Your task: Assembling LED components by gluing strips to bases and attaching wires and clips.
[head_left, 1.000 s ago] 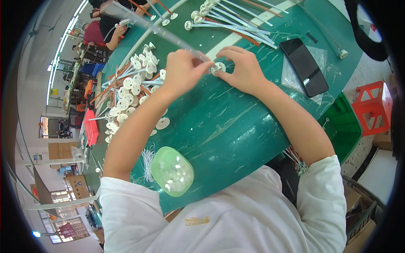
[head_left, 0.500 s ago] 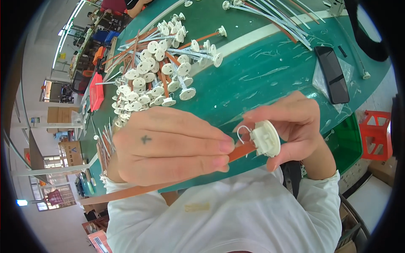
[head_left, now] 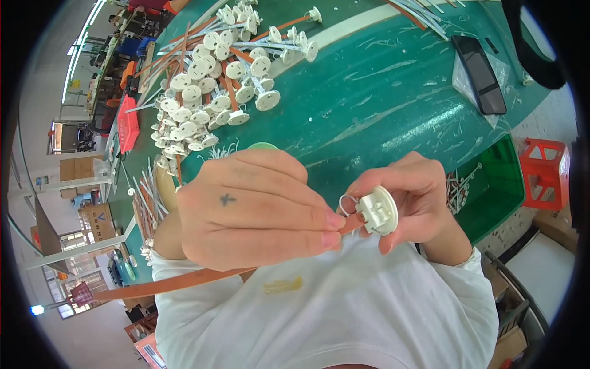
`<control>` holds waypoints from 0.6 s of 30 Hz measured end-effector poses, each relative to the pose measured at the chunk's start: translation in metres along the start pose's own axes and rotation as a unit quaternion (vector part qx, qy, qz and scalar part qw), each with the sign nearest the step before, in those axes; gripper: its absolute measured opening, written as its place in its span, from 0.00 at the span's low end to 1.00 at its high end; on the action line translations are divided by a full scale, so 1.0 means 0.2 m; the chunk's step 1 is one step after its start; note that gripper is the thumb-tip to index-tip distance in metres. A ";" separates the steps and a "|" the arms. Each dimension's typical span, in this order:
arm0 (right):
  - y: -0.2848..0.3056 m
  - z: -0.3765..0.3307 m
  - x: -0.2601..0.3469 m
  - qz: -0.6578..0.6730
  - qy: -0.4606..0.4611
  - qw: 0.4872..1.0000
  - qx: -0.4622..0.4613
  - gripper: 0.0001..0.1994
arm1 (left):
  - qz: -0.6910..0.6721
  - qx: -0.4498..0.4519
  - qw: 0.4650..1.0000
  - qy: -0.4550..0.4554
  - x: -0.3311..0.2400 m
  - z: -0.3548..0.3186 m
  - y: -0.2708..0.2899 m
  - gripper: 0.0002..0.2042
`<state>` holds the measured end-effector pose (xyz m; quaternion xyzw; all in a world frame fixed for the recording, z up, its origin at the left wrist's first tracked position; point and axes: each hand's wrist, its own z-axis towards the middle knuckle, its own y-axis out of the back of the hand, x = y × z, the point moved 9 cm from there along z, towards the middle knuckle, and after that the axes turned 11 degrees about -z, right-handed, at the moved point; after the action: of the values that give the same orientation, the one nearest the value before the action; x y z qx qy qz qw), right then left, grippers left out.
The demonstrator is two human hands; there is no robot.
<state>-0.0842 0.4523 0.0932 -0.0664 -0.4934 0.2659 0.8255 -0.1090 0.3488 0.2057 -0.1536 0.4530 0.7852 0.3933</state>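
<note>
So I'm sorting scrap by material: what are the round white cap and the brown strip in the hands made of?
White cap: likely moulded plastic, matte, with crisp raised ribs. Brown strip: smooth, flat and thin, with a slight sheen; plastic or coated metal, I can't tell which.

The person wears a white shirt (head_left: 344, 313) with long sleeves that end at the wrists, and a small yellow mark sits on the chest. The left hand (head_left: 258, 209) carries a small dark cross-shaped mark on its back. Both hands are bare.
</note>
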 end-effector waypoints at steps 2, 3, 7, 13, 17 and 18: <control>-0.02 -0.02 -0.02 0.017 -0.020 1.000 0.003 0.29 | -0.005 -0.006 1.000 0.000 0.00 0.00 -0.01 0.10; -0.02 -0.02 -0.02 0.022 -0.027 0.999 -0.006 0.29 | -0.006 -0.009 1.000 -0.001 0.00 0.00 -0.01 0.09; -0.02 -0.02 -0.04 0.006 -0.037 0.999 -0.007 0.29 | -0.024 -0.027 0.999 -0.007 0.02 -0.03 -0.01 0.09; -0.07 -0.03 -0.05 0.021 -0.033 0.999 0.021 0.28 | -0.029 -0.051 0.998 -0.022 0.00 -0.07 -0.01 0.05; -0.13 -0.03 -0.13 0.128 -0.122 0.983 -0.057 0.23 | -0.024 -0.113 0.991 0.072 0.07 -0.15 0.06 0.21; -0.15 -0.03 -0.19 0.181 -0.146 0.971 -0.053 0.21 | -0.023 -0.175 0.978 0.109 0.11 -0.21 0.10 0.27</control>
<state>-0.0816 0.4090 0.0721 -0.1588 -0.6022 0.3908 0.6778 -0.1425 0.3190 0.1824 -0.3153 0.3452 0.8213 0.3268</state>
